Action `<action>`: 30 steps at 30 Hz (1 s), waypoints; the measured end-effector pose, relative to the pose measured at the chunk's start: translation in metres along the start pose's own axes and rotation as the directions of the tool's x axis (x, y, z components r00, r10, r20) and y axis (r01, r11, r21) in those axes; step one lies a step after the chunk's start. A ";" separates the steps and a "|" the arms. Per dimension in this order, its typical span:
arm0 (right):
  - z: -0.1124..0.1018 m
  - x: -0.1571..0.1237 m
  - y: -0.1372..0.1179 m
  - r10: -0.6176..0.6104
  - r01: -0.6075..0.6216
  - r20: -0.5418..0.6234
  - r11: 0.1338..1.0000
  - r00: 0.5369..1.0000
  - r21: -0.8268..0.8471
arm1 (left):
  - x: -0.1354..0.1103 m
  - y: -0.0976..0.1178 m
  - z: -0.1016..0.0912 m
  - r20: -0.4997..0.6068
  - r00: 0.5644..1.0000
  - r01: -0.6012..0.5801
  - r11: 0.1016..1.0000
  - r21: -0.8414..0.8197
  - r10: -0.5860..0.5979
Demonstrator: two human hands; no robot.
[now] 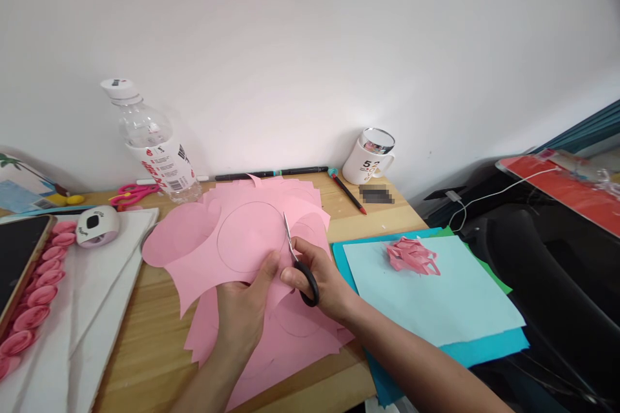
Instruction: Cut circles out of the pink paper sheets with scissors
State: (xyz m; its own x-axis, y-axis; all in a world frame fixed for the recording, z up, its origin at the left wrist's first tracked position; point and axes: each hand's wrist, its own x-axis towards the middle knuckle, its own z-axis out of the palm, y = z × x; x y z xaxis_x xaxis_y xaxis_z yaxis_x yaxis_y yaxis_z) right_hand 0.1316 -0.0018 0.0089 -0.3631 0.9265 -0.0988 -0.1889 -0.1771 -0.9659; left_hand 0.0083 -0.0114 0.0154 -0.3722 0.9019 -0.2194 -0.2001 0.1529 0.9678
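My left hand (246, 310) pinches the lower edge of a pink paper sheet (198, 264), its thumb on top and its other fingers hidden beneath. A circle is drawn in dark line on this sheet. My right hand (317, 274) is closed around the black handle of a pair of scissors (308, 284). The blades point up and away, at the circle's right edge. Under the sheet lies a stack of pink papers (271, 361), some with drawn circles. A cut-out pink paper circle (181, 232) rests at the left.
A plastic bottle (157, 155) and a white mug (365, 158) stand near the wall. Pink scissors (133, 193) and a white tape dispenser-like gadget (97, 226) lie left. Pink paper scraps (411, 255) sit on light blue paper (436, 310) at right, beside a black chair (547, 251).
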 end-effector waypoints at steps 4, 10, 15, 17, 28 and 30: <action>0.000 0.000 0.000 -0.007 0.007 -0.001 1.000 1.000 0.006 | 0.000 0.001 0.000 0.011 0.999 0.038 0.999 -0.001 -0.038; 0.000 0.001 0.000 -0.002 0.002 -0.020 1.000 1.000 -0.023 | 0.002 0.002 -0.001 0.039 0.999 -0.010 0.999 -0.053 0.012; 0.000 0.000 0.000 0.006 -0.007 -0.040 0.999 0.999 -0.032 | 0.007 0.006 -0.005 0.051 0.992 -0.115 0.993 0.015 0.114; 0.000 0.000 -0.001 -0.016 0.015 -0.037 1.000 0.999 -0.014 | 0.008 0.007 -0.006 0.067 0.991 -0.117 0.992 0.052 0.114; -0.001 0.000 -0.004 -0.039 0.038 -0.037 0.999 0.999 -0.019 | 0.007 0.016 -0.004 0.124 0.989 -0.096 0.992 0.078 0.086; -0.001 0.000 -0.004 -0.047 0.047 -0.032 0.999 0.998 -0.011 | 0.007 0.017 -0.004 0.126 0.987 -0.114 0.991 0.073 0.104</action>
State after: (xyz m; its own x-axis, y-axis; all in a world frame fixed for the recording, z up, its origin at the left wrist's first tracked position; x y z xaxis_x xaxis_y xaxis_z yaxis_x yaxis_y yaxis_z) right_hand 0.1337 -0.0012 0.0122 -0.3248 0.9438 -0.0610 -0.1951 -0.1300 -0.9721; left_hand -0.0013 -0.0042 0.0303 -0.2737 0.9566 -0.0999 -0.0895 0.0781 0.9929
